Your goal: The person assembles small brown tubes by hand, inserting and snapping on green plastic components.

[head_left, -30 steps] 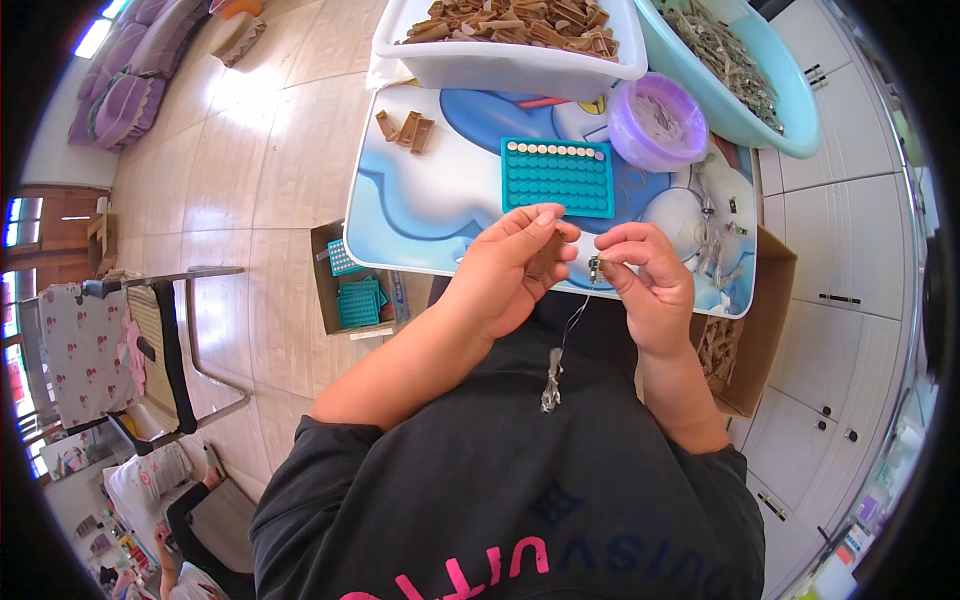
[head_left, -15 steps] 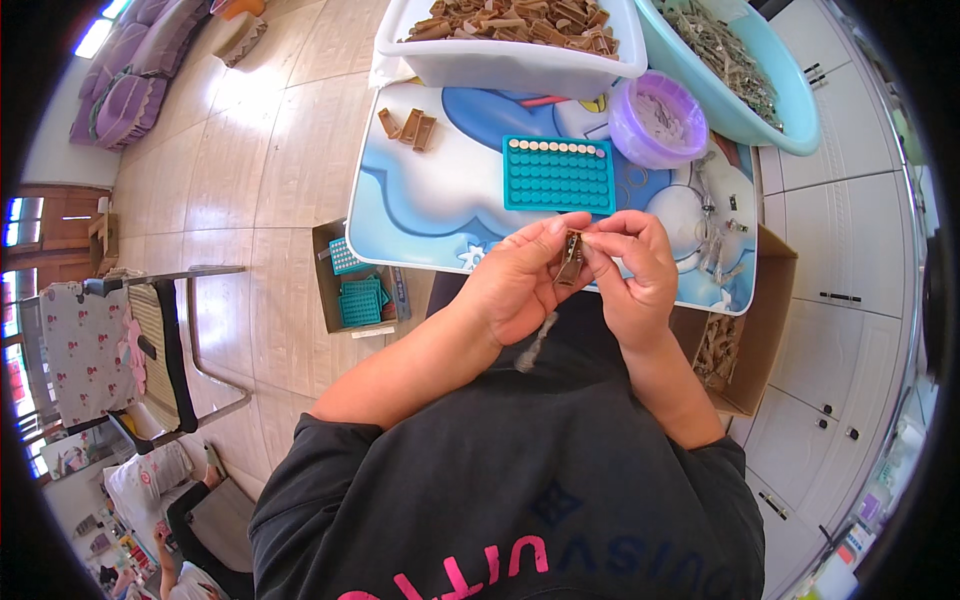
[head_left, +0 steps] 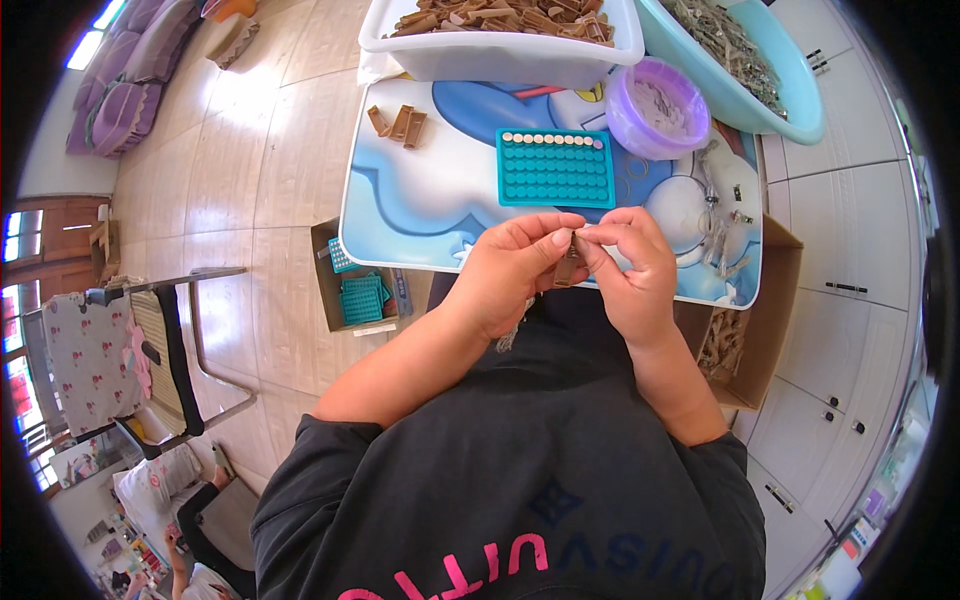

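My left hand (head_left: 510, 270) and my right hand (head_left: 630, 265) meet above the near edge of a small table with a blue cartoon top (head_left: 420, 200). Between their fingertips they pinch a small brown piece (head_left: 568, 268) with a thin metal part at its top. A chain or cord hangs below my left palm, mostly hidden. Just beyond my hands lies a teal grid tray (head_left: 556, 168) with one row of pale round pieces along its far edge.
A white tub of brown pieces (head_left: 500, 40), a purple bowl (head_left: 657, 108) and a turquoise basin of metal parts (head_left: 740, 60) stand at the table's far side. Three brown pieces (head_left: 397, 123) lie at left. Cardboard boxes (head_left: 355, 290) (head_left: 750, 330) sit on the floor; a chair (head_left: 150, 350) stands left.
My hands have drawn together. The hanging chain seen a second ago is now gathered under my left palm, and the brown piece is pinched by both hands.
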A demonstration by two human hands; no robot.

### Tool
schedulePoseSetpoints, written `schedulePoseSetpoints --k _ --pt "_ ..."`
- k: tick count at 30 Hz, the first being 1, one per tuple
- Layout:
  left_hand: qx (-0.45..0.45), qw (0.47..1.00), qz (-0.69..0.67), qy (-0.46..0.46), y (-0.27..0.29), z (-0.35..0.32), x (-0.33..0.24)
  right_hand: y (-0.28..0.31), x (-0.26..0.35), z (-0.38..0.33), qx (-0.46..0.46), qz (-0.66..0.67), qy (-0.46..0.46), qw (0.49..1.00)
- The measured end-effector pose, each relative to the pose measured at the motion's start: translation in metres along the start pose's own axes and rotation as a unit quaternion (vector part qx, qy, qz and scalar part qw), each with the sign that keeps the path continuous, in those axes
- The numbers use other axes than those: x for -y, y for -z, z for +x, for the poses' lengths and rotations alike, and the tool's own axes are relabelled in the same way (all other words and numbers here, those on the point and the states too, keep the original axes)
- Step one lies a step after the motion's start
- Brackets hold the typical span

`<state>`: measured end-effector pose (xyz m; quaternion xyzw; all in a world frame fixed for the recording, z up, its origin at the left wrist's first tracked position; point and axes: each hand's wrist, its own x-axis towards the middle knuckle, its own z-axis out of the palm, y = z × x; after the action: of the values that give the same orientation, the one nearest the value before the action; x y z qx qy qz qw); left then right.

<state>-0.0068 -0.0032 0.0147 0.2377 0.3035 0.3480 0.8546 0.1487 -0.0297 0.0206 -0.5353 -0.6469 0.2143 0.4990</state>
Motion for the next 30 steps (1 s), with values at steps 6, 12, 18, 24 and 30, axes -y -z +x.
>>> schedulePoseSetpoints --k 6,12,18,24,30 --pt "-0.029 0.999 0.038 -0.014 -0.002 0.001 0.000 -0.001 -0.004 0.001 0.014 0.007 0.005 1.000" --pt "-0.096 0.986 0.031 -0.134 -0.005 0.005 0.002 -0.008 0.008 -0.012 0.025 -0.015 -0.047 0.998" --pt "-0.090 0.975 0.062 -0.195 -0.006 0.003 0.004 -0.030 0.004 -0.028 0.038 0.061 -0.110 0.991" --pt "-0.103 0.975 0.062 -0.189 -0.005 0.002 -0.001 -0.019 0.007 -0.026 -0.005 0.043 -0.077 0.996" --pt "-0.086 0.981 0.049 -0.169 -0.006 0.001 -0.002 -0.019 0.006 -0.023 0.041 0.025 -0.046 0.998"
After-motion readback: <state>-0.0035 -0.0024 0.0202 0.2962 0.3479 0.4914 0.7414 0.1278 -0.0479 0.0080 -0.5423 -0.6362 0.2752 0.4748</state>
